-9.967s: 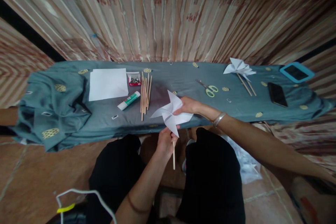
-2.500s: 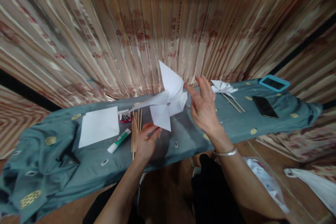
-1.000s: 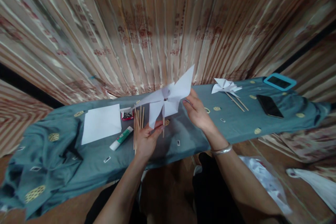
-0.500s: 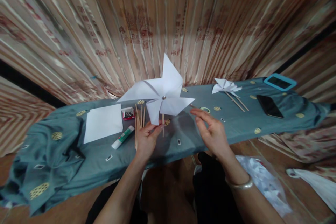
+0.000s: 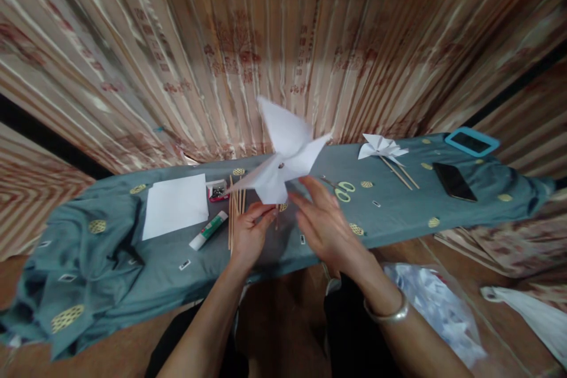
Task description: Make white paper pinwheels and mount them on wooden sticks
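Note:
A white paper pinwheel (image 5: pixel 287 153) with a metal pin at its centre stands upright over the table, its blades slightly blurred. My left hand (image 5: pixel 250 230) pinches the thin wooden stick below it. My right hand (image 5: pixel 325 221) is at the lower right blades with fingers stretched out and apart; whether a fingertip touches the paper I cannot tell. Beside my left hand lie several wooden sticks (image 5: pixel 231 218), a green and white glue stick (image 5: pixel 209 230) and a small red box of pins (image 5: pixel 218 191). Scissors with pale green handles (image 5: pixel 343 190) rest beyond my right hand.
A stack of white paper (image 5: pixel 176 207) lies on the left of the cloth-covered table (image 5: pixel 168 271). To the right are finished-looking pinwheels (image 5: pixel 381 147), a black phone (image 5: pixel 454 181) and a blue-framed device (image 5: pixel 472 142). A plastic bag of paper pieces (image 5: pixel 436 301) sits on the floor.
The pinwheel's blades have turned about the pin. My right hand has moved left to the blades, uncovering the scissors. My left hand stays on the stick.

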{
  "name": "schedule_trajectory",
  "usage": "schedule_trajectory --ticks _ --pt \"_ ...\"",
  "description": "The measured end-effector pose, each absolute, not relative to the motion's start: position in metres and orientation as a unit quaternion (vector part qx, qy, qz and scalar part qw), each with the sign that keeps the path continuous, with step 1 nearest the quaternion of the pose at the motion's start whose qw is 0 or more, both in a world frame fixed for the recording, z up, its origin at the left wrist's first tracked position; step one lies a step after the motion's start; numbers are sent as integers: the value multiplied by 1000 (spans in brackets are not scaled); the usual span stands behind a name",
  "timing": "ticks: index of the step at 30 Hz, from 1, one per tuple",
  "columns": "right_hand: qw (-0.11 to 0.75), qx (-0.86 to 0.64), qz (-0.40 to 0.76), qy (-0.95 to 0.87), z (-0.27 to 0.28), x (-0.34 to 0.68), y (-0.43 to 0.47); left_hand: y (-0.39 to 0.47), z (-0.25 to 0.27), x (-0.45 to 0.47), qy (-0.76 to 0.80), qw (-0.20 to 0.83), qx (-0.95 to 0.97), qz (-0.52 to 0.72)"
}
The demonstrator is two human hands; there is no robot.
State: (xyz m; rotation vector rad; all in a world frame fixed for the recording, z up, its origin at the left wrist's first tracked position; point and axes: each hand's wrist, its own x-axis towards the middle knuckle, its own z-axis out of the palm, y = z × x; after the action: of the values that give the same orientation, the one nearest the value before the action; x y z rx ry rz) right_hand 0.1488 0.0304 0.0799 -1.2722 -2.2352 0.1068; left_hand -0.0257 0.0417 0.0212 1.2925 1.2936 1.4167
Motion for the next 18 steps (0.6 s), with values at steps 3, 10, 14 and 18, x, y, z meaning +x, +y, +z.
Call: schedule_trajectory --ticks 3,10,14,18 --pt "257 -449 88 -851 85 150 15 40 27 -26 510 403 512 562" --pt "405 -489 -40 -772 121 170 6 38 29 -26 510 404 512 562" --pt "436 -487 -145 -743 139 175 23 39 25 -25 500 426 502 562" --pt "449 -486 -121 -740 134 177 32 40 24 -24 500 441 486 565"
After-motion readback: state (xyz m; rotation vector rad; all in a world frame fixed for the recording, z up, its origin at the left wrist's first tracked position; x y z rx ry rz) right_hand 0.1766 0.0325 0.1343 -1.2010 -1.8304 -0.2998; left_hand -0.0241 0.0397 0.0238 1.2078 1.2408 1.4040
